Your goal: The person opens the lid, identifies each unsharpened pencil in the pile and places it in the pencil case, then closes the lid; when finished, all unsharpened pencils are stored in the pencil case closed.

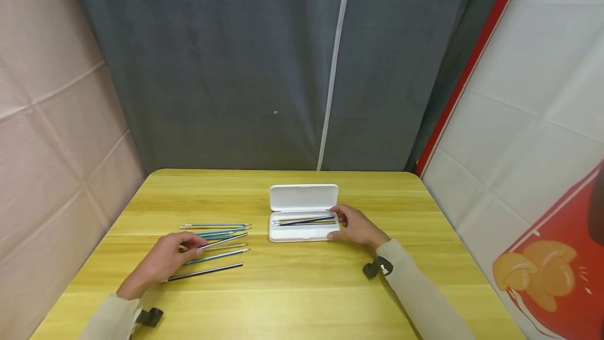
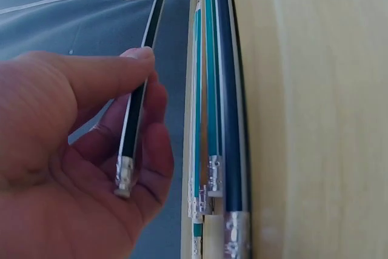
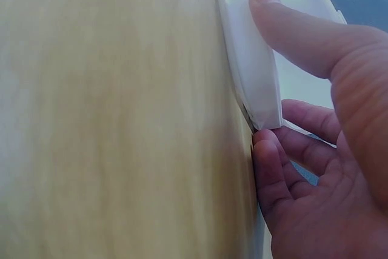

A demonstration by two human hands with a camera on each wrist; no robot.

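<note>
Hands: left [image 1: 162, 261] pinching pencil [image 1: 225, 241] pointing right toward case [image 1: 302, 227], right [image 1: 356, 227] gripping it.

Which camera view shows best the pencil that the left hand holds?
The left wrist view: the pencil is close, pinched by the left hand. The head view shows it small. The right wrist view does not show it.

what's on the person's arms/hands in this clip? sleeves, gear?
Both hands bare: left hand, right hand. Beige long sleeves to the wrists. A small black wrist camera on each: left, right. No gloves, no visible cables.
</note>
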